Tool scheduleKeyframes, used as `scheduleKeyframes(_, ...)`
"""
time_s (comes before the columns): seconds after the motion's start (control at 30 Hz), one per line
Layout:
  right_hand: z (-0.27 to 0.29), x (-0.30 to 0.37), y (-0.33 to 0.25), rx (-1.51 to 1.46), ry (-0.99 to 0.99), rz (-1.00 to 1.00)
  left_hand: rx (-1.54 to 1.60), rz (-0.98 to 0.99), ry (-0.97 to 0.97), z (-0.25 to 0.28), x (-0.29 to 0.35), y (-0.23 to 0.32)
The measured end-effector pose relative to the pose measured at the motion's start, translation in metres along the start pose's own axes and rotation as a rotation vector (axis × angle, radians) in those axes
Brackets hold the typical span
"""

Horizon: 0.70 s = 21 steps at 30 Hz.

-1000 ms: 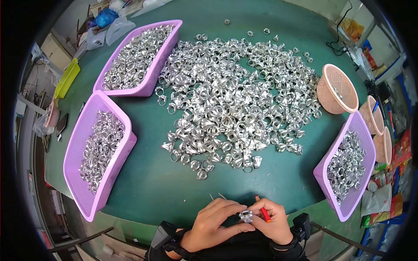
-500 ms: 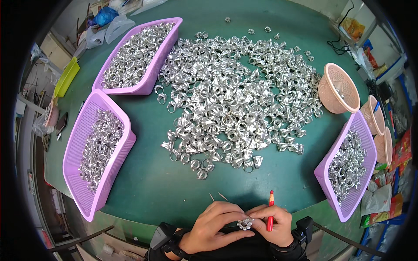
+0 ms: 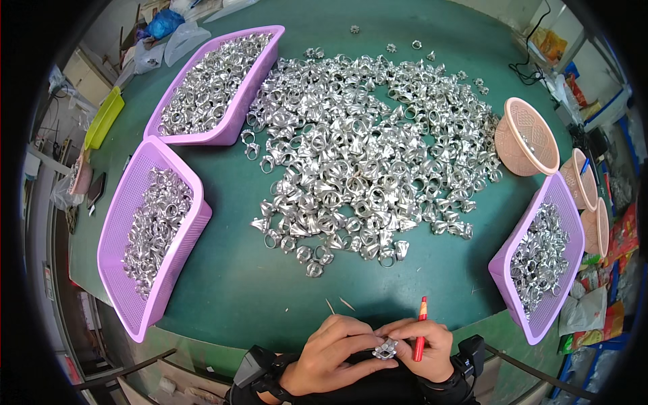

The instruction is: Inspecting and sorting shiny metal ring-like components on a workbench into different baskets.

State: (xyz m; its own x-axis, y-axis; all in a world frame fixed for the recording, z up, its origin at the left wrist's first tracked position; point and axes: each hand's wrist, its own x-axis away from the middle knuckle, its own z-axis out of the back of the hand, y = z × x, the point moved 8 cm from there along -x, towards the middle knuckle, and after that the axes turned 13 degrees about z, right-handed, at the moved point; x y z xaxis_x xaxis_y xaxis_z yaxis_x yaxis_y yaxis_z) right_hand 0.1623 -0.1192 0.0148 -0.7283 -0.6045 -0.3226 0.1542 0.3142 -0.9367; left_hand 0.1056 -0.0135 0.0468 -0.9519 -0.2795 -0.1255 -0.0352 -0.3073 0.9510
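Observation:
Close to the table's front edge, my left hand [image 3: 331, 354] pinches a silver metal ring [image 3: 385, 349] with a wide, knobbly head. My right hand [image 3: 430, 351] has its fingertips against the same ring, and a red pencil [image 3: 419, 343] is tucked between its fingers, tip pointing up. Part of the ring is hidden by my fingers. Beyond both hands, a large loose heap of similar silver rings [image 3: 364, 182] spreads over the green table [image 3: 236, 270].
Two purple baskets of rings stand at left, one far [image 3: 260, 81] and one near [image 3: 158, 310]. Another purple basket [image 3: 503, 266] is at right, beside several peach baskets [image 3: 516, 152]. Small slivers [image 3: 347, 304] lie before my hands. A yellow-green tray [image 3: 104, 118] sits far left.
The ring has turned slightly between my fingers, its head now facing more upward. My hands and the pencil have barely shifted.

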Motion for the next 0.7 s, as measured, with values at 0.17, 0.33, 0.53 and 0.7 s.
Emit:
scheduleKeyframes(0.17, -0.001, 0.002, 0.002, 0.117, -0.048, -0.057, -0.010, 0.015, 0.011, 0.000, -0.001, 0.000)
scheduleKeyframes(0.33, -0.001, 0.004, 0.004, 0.139, -0.090, -0.092, 0.011, 0.034, 0.004, 0.000, -0.002, -0.004)
scheduleKeyframes(0.53, -0.003, 0.009, 0.016, 0.015, -0.075, -0.233, 0.014, 0.119, -0.036, -0.004, -0.007, -0.007)
scheduleKeyframes(0.7, -0.002, 0.018, 0.027, -0.080, -0.121, -0.407, 0.109, 0.136, -0.222, -0.015, -0.009, -0.011)
